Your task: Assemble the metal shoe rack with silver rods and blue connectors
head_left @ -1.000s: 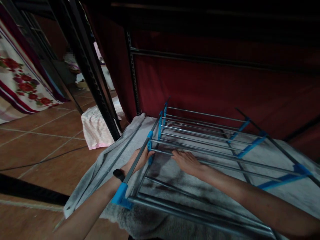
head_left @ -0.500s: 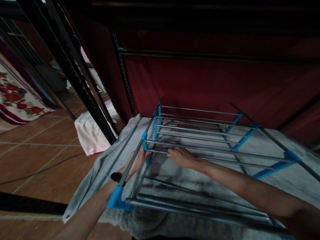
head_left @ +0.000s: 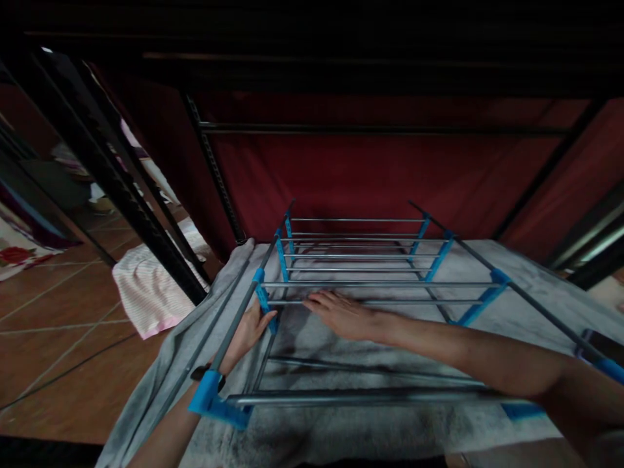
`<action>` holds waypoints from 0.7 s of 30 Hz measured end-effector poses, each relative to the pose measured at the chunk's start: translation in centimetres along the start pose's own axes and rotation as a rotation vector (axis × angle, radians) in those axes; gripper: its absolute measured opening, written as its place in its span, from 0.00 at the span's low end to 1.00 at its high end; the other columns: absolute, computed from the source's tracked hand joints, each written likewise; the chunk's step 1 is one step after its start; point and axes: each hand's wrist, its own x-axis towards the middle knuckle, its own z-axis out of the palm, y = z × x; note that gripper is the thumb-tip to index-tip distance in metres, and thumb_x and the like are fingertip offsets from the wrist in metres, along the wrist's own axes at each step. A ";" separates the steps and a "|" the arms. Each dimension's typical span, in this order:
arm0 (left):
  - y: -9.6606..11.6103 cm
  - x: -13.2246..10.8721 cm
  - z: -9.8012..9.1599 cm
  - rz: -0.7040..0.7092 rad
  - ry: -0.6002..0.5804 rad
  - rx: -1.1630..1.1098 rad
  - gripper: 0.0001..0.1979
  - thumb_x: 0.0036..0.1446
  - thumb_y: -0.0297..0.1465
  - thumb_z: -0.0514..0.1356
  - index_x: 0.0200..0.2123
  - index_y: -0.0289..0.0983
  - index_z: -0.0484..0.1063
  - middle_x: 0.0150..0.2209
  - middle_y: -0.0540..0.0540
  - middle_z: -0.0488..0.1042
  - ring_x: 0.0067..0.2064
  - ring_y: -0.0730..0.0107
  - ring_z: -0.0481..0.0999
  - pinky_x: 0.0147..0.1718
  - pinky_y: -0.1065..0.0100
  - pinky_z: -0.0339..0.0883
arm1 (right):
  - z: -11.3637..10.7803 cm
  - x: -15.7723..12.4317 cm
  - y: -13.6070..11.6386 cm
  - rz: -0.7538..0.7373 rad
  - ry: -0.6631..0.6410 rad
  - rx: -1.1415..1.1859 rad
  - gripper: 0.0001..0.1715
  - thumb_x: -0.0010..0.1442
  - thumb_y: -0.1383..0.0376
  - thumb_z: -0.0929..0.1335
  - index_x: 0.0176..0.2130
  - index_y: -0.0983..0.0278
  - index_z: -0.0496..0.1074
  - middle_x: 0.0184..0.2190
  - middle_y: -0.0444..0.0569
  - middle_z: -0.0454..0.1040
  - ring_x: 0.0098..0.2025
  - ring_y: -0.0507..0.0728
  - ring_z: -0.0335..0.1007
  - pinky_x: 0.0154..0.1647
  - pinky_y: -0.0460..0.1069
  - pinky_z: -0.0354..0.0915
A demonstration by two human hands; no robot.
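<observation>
A metal rack frame with grey tubes and blue plastic connectors lies on its side in front of me. My left hand, with a dark watch on its wrist, grips the blue connector on the near left side, thumb on its inner edge. My right hand is closed over a thin metal rod, a little right of that connector. The rod's left end meets the connector. The right fingertips are partly hidden under the hand. At the front left, a blue corner piece joins a side tube and a cross tube.
Under the rack is a grey plush blanket. Behind it hangs a dark red cloth with black metal bars. Black posts stand at left, near a striped cloth on the tiled floor. A dark object lies at right.
The view has turned right and shows more of the rack's right side. Both hands stay at the same connector and rod, the right hand lying slightly flatter over the rod.
</observation>
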 end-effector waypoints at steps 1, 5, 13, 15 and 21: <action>-0.5 -0.3 0.1 0.005 -0.036 -0.018 0.20 0.63 0.49 0.52 0.49 0.43 0.64 0.30 0.46 0.77 0.36 0.48 0.81 0.36 0.55 0.73 | -0.6 -1.4 0.0 -0.040 -0.020 0.009 0.33 0.68 0.72 0.63 0.69 0.62 0.59 0.71 0.57 0.58 0.71 0.64 0.55 0.67 0.60 0.58; -3.2 -1.1 1.4 0.012 -0.110 -0.104 0.18 0.62 0.49 0.54 0.47 0.44 0.67 0.41 0.43 0.81 0.45 0.49 0.81 0.48 0.51 0.74 | -5.2 -8.0 0.3 -0.052 -0.132 0.153 0.27 0.67 0.69 0.66 0.64 0.56 0.70 0.67 0.50 0.66 0.66 0.60 0.65 0.66 0.53 0.61; -6.4 0.3 4.3 -0.073 -0.067 -0.156 0.28 0.52 0.60 0.55 0.37 0.41 0.74 0.37 0.41 0.83 0.40 0.49 0.83 0.42 0.58 0.77 | -14.0 -23.8 7.5 0.608 0.263 0.246 0.31 0.70 0.46 0.61 0.58 0.61 0.75 0.58 0.53 0.76 0.59 0.63 0.73 0.62 0.54 0.66; -6.1 0.6 4.3 -0.098 -0.082 -0.163 0.27 0.51 0.59 0.56 0.35 0.42 0.74 0.35 0.43 0.83 0.38 0.50 0.83 0.40 0.59 0.77 | -14.0 -27.9 10.1 0.856 0.468 0.135 0.36 0.66 0.43 0.62 0.58 0.64 0.75 0.58 0.59 0.75 0.59 0.68 0.72 0.62 0.59 0.67; -5.2 1.0 4.1 -0.221 -0.162 -0.180 0.23 0.46 0.56 0.59 0.31 0.42 0.74 0.30 0.44 0.82 0.35 0.50 0.82 0.36 0.59 0.76 | -11.5 -32.0 13.7 1.151 0.483 0.614 0.35 0.55 0.40 0.70 0.49 0.63 0.75 0.50 0.59 0.79 0.48 0.65 0.78 0.48 0.56 0.76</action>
